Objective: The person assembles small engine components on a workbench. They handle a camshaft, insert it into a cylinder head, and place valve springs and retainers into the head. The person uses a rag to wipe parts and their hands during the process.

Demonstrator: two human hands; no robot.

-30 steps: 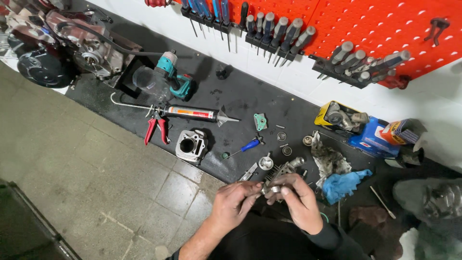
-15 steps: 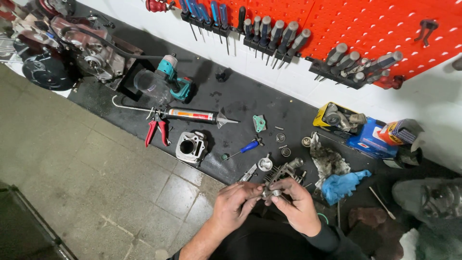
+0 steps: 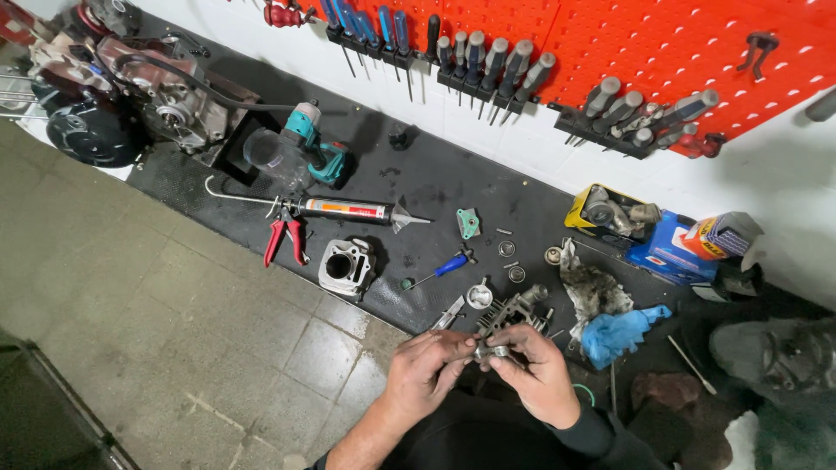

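Left hand (image 3: 424, 376), right hand (image 3: 538, 374) both pinching small metal part (image 3: 490, 352) (above bench edge).

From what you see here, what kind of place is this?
Probably a small engine repair workshop: a red pegboard holds screwdrivers, an engine sits on the black mat, and both hands work a small metal part.
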